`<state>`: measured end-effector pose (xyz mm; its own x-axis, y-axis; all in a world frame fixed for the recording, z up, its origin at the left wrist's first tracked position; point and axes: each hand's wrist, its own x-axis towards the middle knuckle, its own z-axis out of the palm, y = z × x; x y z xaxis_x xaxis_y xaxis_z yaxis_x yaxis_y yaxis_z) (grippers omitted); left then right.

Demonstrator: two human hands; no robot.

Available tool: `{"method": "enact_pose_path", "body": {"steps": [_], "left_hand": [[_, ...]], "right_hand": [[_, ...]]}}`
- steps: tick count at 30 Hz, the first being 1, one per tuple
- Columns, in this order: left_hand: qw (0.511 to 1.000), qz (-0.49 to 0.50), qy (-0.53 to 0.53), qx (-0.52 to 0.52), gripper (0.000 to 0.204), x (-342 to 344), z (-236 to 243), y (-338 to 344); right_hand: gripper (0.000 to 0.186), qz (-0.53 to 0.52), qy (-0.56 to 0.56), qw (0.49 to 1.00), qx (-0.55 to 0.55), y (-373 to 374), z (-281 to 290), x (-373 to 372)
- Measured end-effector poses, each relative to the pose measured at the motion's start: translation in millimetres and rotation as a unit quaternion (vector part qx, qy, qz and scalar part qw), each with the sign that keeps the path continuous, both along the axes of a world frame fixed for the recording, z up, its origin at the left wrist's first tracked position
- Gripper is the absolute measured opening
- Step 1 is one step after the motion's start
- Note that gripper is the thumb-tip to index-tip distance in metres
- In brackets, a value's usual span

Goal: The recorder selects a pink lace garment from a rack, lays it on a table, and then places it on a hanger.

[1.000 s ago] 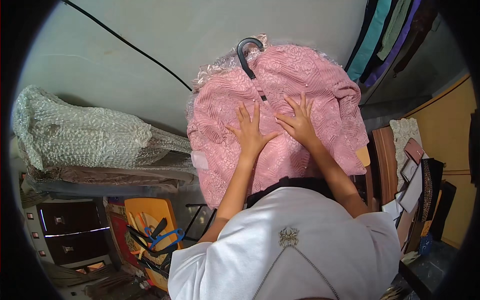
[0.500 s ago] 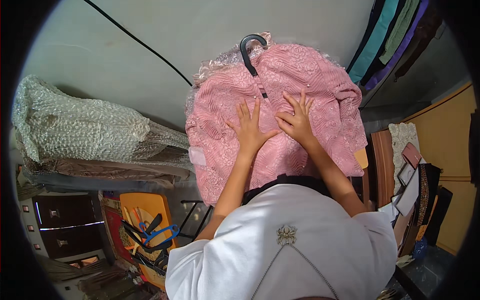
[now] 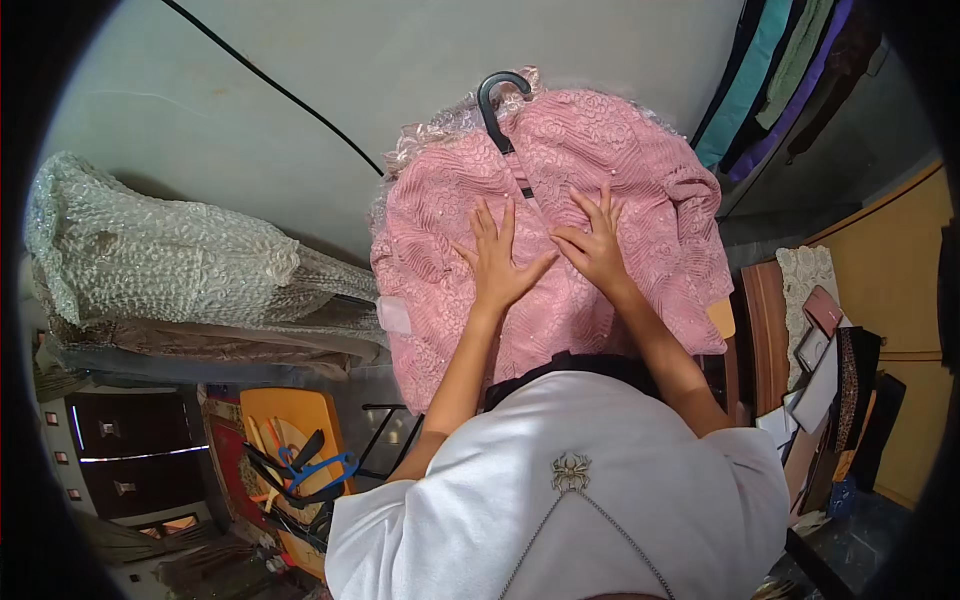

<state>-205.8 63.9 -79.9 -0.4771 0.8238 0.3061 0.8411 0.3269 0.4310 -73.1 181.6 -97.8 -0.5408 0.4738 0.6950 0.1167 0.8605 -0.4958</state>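
Observation:
A pink lace garment (image 3: 660,280) lies spread out in front of me, with the hook of a black hanger (image 3: 491,110) at its neck opening and shiny, pale fringed fabric (image 3: 420,138) behind its top edge. My left hand (image 3: 497,262) rests on the garment left of the front opening, fingers spread. My right hand (image 3: 598,250) rests just right of the opening, fingers apart and slightly bent, its tips on the lace. I see nothing held in either hand.
Sequined cream gowns (image 3: 180,260) hang at left. An orange chair (image 3: 262,408) holds several hangers (image 3: 310,470) at lower left. Coloured fabric strips (image 3: 745,80) hang at upper right; folded items (image 3: 815,400) stand beside a wooden cabinet (image 3: 900,280) at right. A black cord (image 3: 280,90) crosses the pale wall.
The whole view has shifted slightly since a second ago. Both hands stay spread in nearly the same places on the pink lace, with only slight movement of the fingers.

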Motion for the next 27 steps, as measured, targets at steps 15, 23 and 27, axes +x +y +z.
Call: {"method": "enact_pose_path", "body": {"steps": [15, 23, 27], "left_hand": [[0.995, 0.070, 0.018, 0.064, 0.110, 16, -6, 13], [0.995, 0.077, 0.033, 0.055, 0.114, 14, -15, 17], [0.995, 0.085, 0.038, 0.045, 0.111, 15, -14, 17]], "right_hand": [[0.013, -0.025, -0.011, 0.999, 0.016, -9, 9, 11], [0.012, -0.049, -0.031, 0.998, 0.030, -5, 6, 3], [0.012, -0.060, -0.020, 0.998, 0.030, -4, 10, -2]]}}
